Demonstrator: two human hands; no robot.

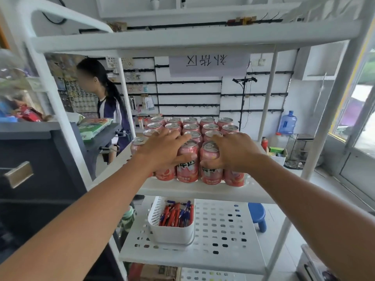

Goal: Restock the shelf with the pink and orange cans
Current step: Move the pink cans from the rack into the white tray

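**A:** Where do the cans stand?

**B:** On the middle shelf [194, 192] of the white rack. The pink cans [190, 126] stand upright in a block, in rows running left to right.

**A:** And the hands?

**B:** Both are on the front row [188, 169], straight ahead of the person. The left hand [162, 151] clasps its left cans from above, thumb on the near face. The right hand [233, 153] clasps the right ones likewise.

**A:** Which is nearer?

**B:** Neither. The row lies across both arms, so any shift probably wants even pressure from both.
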